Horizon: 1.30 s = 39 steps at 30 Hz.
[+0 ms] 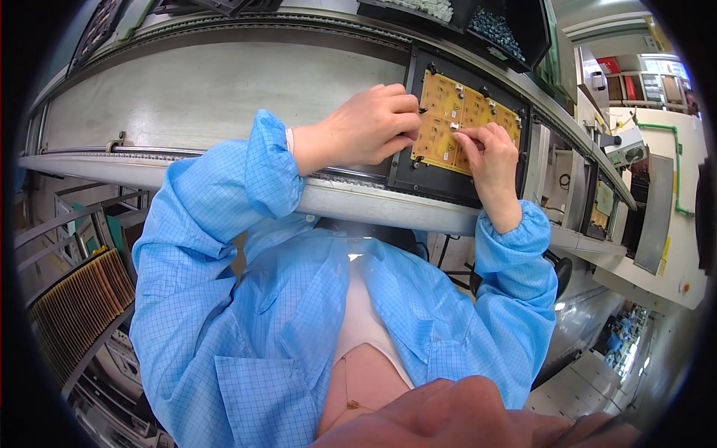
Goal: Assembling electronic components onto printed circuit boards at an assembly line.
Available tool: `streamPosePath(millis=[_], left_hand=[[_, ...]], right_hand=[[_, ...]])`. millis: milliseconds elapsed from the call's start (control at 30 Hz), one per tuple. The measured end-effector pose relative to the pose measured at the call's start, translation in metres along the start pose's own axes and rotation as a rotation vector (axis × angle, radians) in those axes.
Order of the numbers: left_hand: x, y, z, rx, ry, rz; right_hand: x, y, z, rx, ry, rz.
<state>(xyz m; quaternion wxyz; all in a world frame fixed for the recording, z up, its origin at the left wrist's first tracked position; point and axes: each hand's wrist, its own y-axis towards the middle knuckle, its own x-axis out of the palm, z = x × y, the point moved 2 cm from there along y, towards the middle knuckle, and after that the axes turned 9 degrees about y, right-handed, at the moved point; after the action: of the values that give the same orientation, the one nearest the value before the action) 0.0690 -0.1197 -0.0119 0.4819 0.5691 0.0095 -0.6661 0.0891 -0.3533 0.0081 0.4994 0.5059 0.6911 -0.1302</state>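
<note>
A yellow-brown circuit board panel (441, 142) lies in a black carrier frame (467, 190) on the conveyor. Several small white parts sit on the panel, one white connector (455, 125) near its middle. At that connector the fingertips of my right hand (491, 155) come together in a pinch, touching its lower side as far as I can see. My left hand (370, 127) is closed at the panel's left edge, its fingers curled and its fingertips partly hidden. Whatever it may hold does not show.
Black bins of white parts (429, 7) and dark blue-grey parts (493, 33) stand beyond the conveyor. A metal rail (358, 201) runs along its near side. At lower left stands a rack of upright brown boards (86, 306). A white machine (627, 145) is at right.
</note>
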Motion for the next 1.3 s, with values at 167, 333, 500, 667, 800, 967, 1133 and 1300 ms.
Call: streamPosePath(millis=[167,333,500,667,800,967,1133,1300], left_hand=[[-0.005,0.001,0.004,0.030,0.015,-0.086],[-0.022,0.000,0.009,0.082,0.147,-0.136],[-0.065,-0.027,0.001,0.017,0.213,-0.177],[-0.114,-0.060,-0.007,-0.107,0.291,-0.198],[-0.148,-0.086,-0.004,-0.257,0.405,-0.252],[-0.206,-0.089,-0.044,-0.330,0.396,0.102],[-0.298,-0.120,-0.159,-0.721,1.033,0.342],[-0.353,-0.188,-0.306,-1.130,1.043,0.001]], right_hand=[[-0.008,-0.001,0.001,-0.002,0.032,0.072],[-0.039,0.001,0.011,0.129,0.117,0.170],[-0.053,-0.002,0.033,0.142,0.063,0.217],[-0.031,0.004,0.037,0.143,0.154,0.159],[-0.021,0.017,0.017,0.148,0.282,0.111],[-0.029,0.005,0.019,0.181,0.318,0.157],[-0.032,-0.006,0.023,0.236,0.403,0.208],[-0.010,0.018,0.028,0.266,0.353,0.256]])
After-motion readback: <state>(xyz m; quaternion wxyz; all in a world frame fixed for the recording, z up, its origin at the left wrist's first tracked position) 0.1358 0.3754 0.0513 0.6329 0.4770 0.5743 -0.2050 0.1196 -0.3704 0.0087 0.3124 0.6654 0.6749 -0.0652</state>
